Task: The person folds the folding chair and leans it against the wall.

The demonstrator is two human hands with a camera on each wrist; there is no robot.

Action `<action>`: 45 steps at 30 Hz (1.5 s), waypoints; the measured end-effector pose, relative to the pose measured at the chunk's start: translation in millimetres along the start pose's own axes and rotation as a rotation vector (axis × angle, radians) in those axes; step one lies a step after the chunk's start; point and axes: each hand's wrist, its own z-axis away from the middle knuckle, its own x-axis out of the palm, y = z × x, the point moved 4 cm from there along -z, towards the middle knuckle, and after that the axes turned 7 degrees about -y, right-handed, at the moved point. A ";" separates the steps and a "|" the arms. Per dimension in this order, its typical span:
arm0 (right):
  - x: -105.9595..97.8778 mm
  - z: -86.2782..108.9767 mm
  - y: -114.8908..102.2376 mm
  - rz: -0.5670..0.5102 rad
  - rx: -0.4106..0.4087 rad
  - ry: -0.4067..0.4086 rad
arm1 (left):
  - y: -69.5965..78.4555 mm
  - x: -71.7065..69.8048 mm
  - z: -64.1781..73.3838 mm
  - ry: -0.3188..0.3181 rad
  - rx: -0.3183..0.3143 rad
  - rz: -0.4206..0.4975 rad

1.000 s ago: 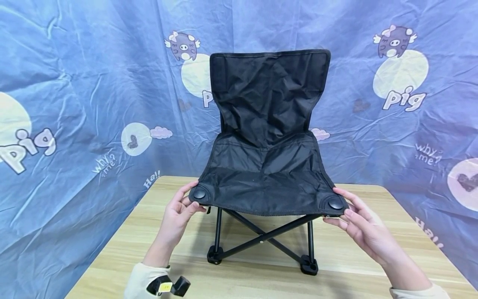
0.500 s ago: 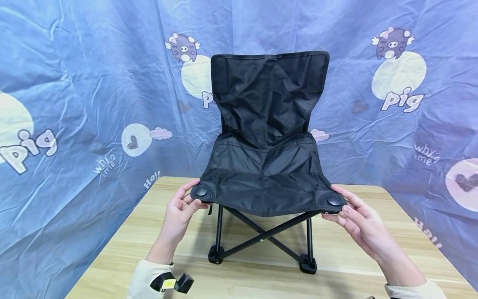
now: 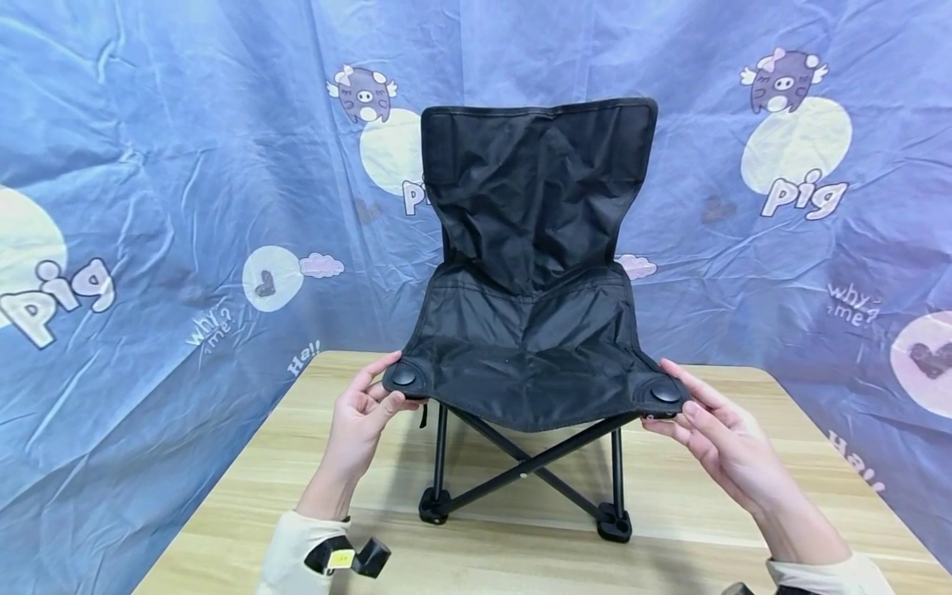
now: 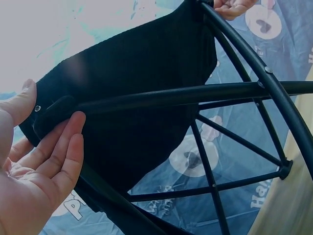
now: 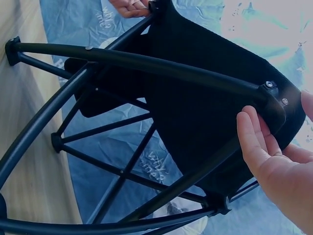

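A black folding chair [image 3: 531, 330] with a fabric seat and backrest stands unfolded on the table, facing me. My left hand [image 3: 362, 421] grips its front left seat corner, thumb at the front edge and fingers at the side and beneath. On the opposite front corner, my right hand [image 3: 725, 438] holds on in the same way. From below, the left wrist view shows the left fingers [image 4: 68, 152] curled under the corner joint. The right wrist view has the right fingertips [image 5: 249, 117] against the other corner joint, beside the crossed metal tubes [image 5: 171, 68].
The chair's black plastic feet [image 3: 614, 524] rest on a light wooden table [image 3: 253, 479]. A blue curtain [image 3: 186, 165] printed with pigs and words hangs behind and on both sides. A wrist camera [image 3: 370, 558] sits on the left sleeve.
Both front seat corners have risen slightly and come a little closer together, with my hands still on them. The front edge of the seat sags a bit more.
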 end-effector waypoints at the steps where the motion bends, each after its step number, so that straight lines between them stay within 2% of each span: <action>1: 0.1 -0.5 -0.2 0.000 -0.001 -0.003 | 0.2 0.5 -0.5 0.004 0.004 0.001; 12: 0.6 -3.5 -2.6 -0.007 0.004 -0.016 | 0.4 4.0 -5.1 0.030 0.011 0.007; 25: 0.0 -5.9 -3.4 -0.018 -0.013 -0.015 | 0.6 8.2 -9.9 0.023 0.025 0.010; 45: 1.3 -11.8 -3.7 -0.063 -0.005 -0.020 | 1.5 13.5 -12.0 0.040 0.035 0.064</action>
